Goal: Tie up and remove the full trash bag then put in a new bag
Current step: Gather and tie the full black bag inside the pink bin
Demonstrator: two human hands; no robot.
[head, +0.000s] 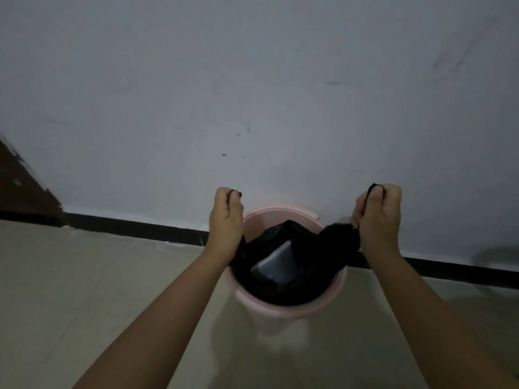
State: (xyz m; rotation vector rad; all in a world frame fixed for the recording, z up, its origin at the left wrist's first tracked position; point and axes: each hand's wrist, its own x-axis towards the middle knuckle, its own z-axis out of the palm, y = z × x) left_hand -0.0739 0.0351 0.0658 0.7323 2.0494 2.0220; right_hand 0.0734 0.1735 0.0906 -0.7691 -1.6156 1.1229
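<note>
A pink round trash bin (292,304) stands on the floor against the wall. Inside it sits a black trash bag (283,240), its top pulled up clear of the rim. A pale grey flat item (276,263) shows through the bag's open mouth. My left hand (226,217) is a fist closed on the bag's left edge, above the bin's left rim. My right hand (377,217) is a fist closed on the bag's right edge, held above and to the right of the rim. Both edges are stretched apart.
A grey-white wall (252,94) rises right behind the bin, with a black baseboard (134,227) along its foot. Beige floor tiles (98,290) spread to the left and right. A dark brown surface (19,186) stands at the far left.
</note>
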